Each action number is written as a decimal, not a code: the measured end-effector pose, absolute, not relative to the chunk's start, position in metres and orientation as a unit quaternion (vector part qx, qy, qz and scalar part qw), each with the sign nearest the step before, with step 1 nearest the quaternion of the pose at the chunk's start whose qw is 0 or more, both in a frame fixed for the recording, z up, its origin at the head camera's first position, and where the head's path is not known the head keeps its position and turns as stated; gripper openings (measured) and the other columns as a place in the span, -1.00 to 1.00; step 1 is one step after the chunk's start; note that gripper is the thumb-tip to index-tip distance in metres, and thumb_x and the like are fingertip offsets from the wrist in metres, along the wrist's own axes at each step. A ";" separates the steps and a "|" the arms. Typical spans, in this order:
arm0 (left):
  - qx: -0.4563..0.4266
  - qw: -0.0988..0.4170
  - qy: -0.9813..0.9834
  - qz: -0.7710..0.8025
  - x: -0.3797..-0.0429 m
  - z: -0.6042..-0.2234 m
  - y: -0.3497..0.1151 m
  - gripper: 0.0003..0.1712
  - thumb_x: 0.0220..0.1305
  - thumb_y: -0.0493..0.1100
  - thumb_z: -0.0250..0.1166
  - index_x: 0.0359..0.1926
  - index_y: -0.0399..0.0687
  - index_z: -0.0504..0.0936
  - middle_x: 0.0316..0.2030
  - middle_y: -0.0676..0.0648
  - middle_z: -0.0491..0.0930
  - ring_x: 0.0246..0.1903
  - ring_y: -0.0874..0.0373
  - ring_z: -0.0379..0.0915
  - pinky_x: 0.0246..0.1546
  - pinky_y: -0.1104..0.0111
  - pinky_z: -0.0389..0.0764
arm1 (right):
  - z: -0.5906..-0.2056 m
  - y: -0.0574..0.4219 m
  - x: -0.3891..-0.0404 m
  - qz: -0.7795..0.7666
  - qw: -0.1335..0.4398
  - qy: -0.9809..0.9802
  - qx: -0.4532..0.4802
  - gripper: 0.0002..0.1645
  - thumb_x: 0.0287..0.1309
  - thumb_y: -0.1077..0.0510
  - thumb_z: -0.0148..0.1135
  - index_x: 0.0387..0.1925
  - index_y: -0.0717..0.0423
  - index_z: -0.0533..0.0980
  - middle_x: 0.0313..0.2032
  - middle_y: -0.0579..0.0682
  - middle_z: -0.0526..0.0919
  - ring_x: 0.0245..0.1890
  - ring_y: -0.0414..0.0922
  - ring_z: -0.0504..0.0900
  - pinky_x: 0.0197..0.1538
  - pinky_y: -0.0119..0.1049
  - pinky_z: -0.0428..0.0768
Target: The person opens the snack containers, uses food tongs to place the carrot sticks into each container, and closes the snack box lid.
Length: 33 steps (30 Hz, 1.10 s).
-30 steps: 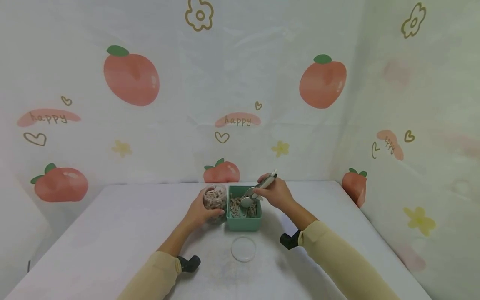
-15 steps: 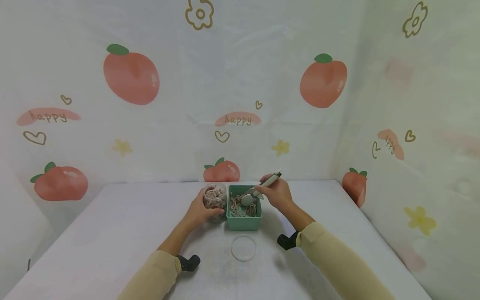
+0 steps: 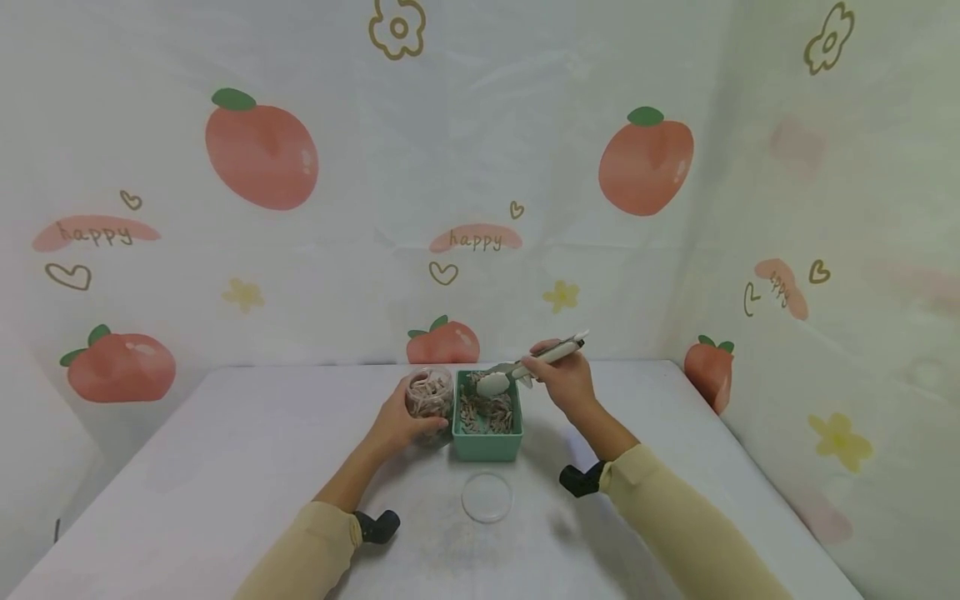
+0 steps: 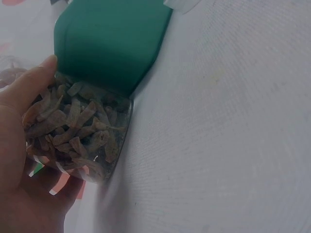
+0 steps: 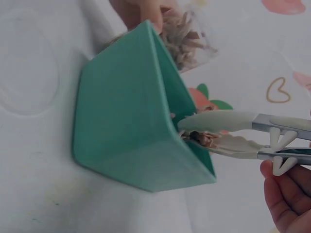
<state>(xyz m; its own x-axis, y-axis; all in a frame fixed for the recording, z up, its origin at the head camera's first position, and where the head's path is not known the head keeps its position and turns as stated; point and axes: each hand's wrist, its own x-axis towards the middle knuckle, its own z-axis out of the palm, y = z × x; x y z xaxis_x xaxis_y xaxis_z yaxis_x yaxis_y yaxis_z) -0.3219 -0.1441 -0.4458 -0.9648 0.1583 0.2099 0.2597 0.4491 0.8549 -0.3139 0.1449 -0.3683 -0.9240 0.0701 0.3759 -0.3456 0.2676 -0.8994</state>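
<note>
My left hand (image 3: 393, 423) grips a clear round jar (image 3: 430, 407) filled with dried brownish strips, which stands against the left side of a green box (image 3: 487, 450). The left wrist view shows the thumb and fingers curled around the jar (image 4: 80, 131). More dried strips (image 3: 487, 417) lie inside the box. With my right hand (image 3: 566, 383) I hold a pair of tongs (image 3: 495, 383) with white heads and metal arms. Their heads are at the top of the box, and in the right wrist view some dried pieces (image 5: 208, 139) sit between them.
A clear round lid (image 3: 487, 497) lies flat on the white-covered table (image 3: 225, 483) in front of the box. Behind the table hangs a pale wall sheet (image 3: 360, 167) printed with fruit, and another side of it closes off the right.
The tongs have risen from inside the box to its rim and tilted flatter, as my right hand moved slightly up and right. My left hand and the jar stay in place.
</note>
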 end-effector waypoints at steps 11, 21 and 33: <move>-0.125 0.046 -0.852 -0.507 -0.323 -0.446 -0.140 0.12 -0.09 0.04 0.59 0.42 -0.03 0.16 0.24 -0.24 0.35 0.22 -0.13 0.27 0.19 -0.05 0.29 | -0.346 0.147 -0.310 0.602 0.196 -0.765 0.117 -0.73 0.15 0.16 0.37 -0.19 0.28 0.58 -0.34 0.06 0.66 -0.36 -0.13 0.60 -0.26 -0.30 0.60; -0.113 0.038 -0.850 -0.513 -0.324 -0.447 -0.142 0.13 -0.11 0.05 0.60 0.43 0.02 0.15 0.26 -0.24 0.33 0.24 -0.14 0.25 0.20 -0.08 0.28 | -0.324 0.129 -0.304 0.633 0.193 -0.732 0.163 -0.71 0.15 0.20 0.37 -0.16 0.33 0.57 -0.31 0.07 0.65 -0.36 -0.14 0.59 -0.22 -0.16 0.60; -0.115 0.040 -0.851 -0.510 -0.325 -0.448 -0.145 0.15 -0.10 0.08 0.59 0.44 -0.01 0.12 0.27 -0.22 0.34 0.26 -0.14 0.25 0.21 -0.07 0.26 | -0.320 0.096 -0.299 0.647 0.145 -0.718 0.214 -0.75 0.15 0.24 0.36 -0.16 0.29 0.56 -0.34 0.05 0.65 -0.37 -0.13 0.60 -0.23 -0.23 0.60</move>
